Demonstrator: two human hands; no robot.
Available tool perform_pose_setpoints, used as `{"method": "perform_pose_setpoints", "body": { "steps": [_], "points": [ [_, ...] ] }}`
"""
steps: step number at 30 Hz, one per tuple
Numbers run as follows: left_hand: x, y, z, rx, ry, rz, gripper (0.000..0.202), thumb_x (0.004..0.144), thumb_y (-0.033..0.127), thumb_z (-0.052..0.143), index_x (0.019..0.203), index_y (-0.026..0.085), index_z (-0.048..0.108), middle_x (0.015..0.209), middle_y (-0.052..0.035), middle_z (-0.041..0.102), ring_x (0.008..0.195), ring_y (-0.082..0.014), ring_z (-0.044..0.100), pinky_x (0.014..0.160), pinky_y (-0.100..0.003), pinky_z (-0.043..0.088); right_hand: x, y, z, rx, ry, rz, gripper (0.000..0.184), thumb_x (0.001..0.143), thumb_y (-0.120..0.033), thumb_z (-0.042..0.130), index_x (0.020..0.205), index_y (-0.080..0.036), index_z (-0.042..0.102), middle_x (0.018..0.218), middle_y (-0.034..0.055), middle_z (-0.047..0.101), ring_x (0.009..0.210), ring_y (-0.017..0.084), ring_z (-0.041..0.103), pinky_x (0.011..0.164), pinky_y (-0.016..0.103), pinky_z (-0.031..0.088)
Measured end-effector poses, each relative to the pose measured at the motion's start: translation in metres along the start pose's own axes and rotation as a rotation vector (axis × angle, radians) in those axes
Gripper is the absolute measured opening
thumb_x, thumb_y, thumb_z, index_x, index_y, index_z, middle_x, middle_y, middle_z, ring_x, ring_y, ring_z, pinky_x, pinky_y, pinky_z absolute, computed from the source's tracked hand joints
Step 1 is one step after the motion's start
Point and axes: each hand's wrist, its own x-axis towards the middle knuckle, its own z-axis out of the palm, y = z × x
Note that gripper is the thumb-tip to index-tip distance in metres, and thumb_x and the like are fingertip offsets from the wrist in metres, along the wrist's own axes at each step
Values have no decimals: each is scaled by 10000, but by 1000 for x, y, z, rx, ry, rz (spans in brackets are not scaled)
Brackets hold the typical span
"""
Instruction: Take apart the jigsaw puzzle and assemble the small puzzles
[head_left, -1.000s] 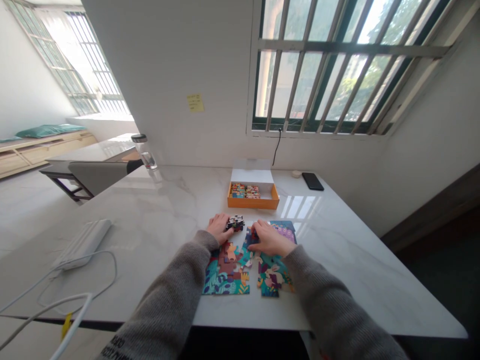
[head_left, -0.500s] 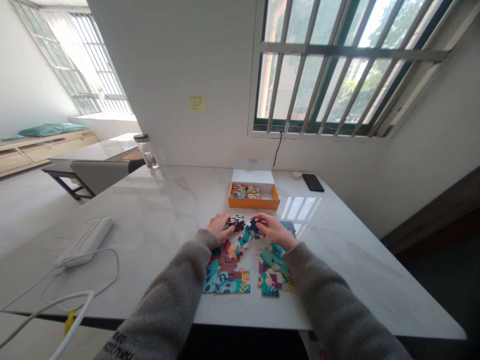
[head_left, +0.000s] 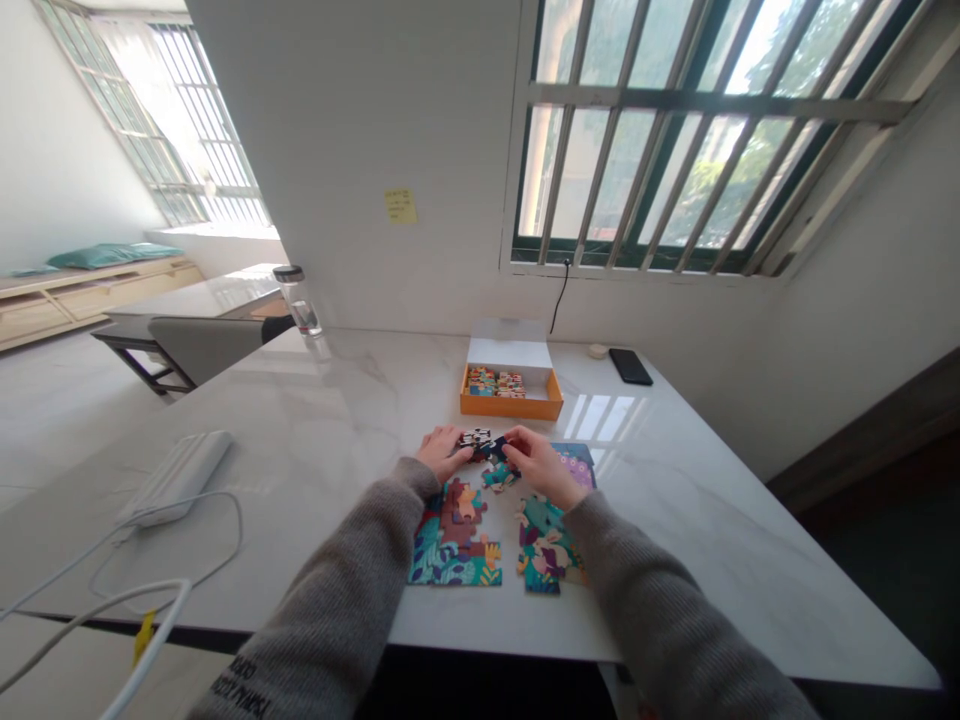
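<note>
My right hand [head_left: 541,464] pinches a dark navy puzzle piece [head_left: 498,449] between thumb and fingers. The piece meets the right side of a black-and-white patterned puzzle section [head_left: 475,440]; whether they interlock I cannot tell. On that section's left edge, my left hand [head_left: 442,454] grips with its thumb and fingertips. Just below lies a small teal puzzle cluster [head_left: 499,476]. Nearer to me are a joined left puzzle part [head_left: 456,550] in brown and teal and a right puzzle part [head_left: 546,545] with a white rabbit. My right hand and sleeve cover some of the right part.
An orange box [head_left: 511,404] with puzzle pieces inside stands open behind my hands. A phone [head_left: 630,367] and a small round white object [head_left: 597,351] lie at the back right. At the left are a clear bottle [head_left: 301,302], a white power strip [head_left: 184,478] and loose cables [head_left: 169,602].
My right hand has brought the navy piece left, up against the black-and-white section. The teal cluster now lies lower and apart from it. My left hand has stayed nearly still.
</note>
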Motion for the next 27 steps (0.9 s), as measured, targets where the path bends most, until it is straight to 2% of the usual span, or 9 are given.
{"method": "perform_pose_setpoints", "body": {
  "steps": [4, 9, 12, 15, 17, 19, 23, 27],
  "points": [
    [-2, 0, -3, 13, -11, 12, 391, 837, 310, 516, 1208, 191, 552, 1219, -93, 596, 1171, -298, 489, 989, -431, 346, 1, -9, 11, -248, 4, -218, 205, 885, -177, 520, 1023, -202, 669, 956, 40, 592, 882, 165, 595, 832, 309, 487],
    [-5, 1, -3, 56, -16, 63, 435, 784, 379, 623, 1174, 200, 551, 1164, -87, 609, 1135, -303, 507, 973, -410, 373, 3, -14, 28, -410, -53, -312, 305, 891, -89, 480, 1135, -212, 616, 1011, 52, 578, 957, 179, 567, 887, 308, 459],
    [-4, 1, -2, 80, -6, 44, 355, 815, 373, 601, 1125, 206, 560, 1138, -80, 615, 1119, -288, 514, 965, -399, 379, 5, -15, 22, -411, -39, -310, 339, 890, -91, 484, 1195, -205, 576, 1016, 49, 565, 871, 158, 562, 836, 293, 467],
    [-2, 1, 0, 92, -13, 20, 336, 832, 352, 581, 1131, 200, 547, 1148, -80, 613, 1129, -278, 508, 975, -398, 375, 5, -15, 1, -438, -1, -270, 267, 885, -125, 521, 1127, -190, 614, 955, 40, 550, 818, 154, 544, 802, 296, 465],
    [-2, 2, 0, 105, -18, -2, 341, 832, 348, 575, 1136, 199, 538, 1154, -80, 610, 1141, -275, 505, 981, -397, 373, 4, -14, -15, -512, -69, -234, 185, 872, -182, 592, 1046, -186, 652, 904, 38, 551, 850, 178, 531, 818, 317, 454],
    [-2, 4, 0, 123, -19, -12, 357, 823, 354, 577, 1142, 200, 530, 1160, -82, 607, 1151, -277, 502, 986, -400, 373, 0, -11, -25, -617, -188, -190, 227, 828, -252, 682, 1048, -200, 666, 906, 44, 557, 905, 209, 515, 857, 347, 441],
    [-3, 9, -1, 148, -9, -9, 385, 809, 398, 593, 1137, 209, 524, 1171, -83, 597, 1162, -285, 495, 1003, -407, 362, -6, -6, -26, -761, -344, -150, 417, 761, -311, 756, 1152, -228, 637, 994, 64, 543, 973, 245, 499, 905, 379, 420],
    [-1, 9, 0, 159, -14, -10, 355, 832, 409, 570, 1120, 206, 530, 1167, -81, 591, 1169, -291, 486, 1007, -417, 358, -9, -8, -20, -746, -368, -166, 338, 757, -270, 751, 1062, -211, 616, 995, 56, 535, 985, 243, 502, 892, 356, 420]
  ]
}}
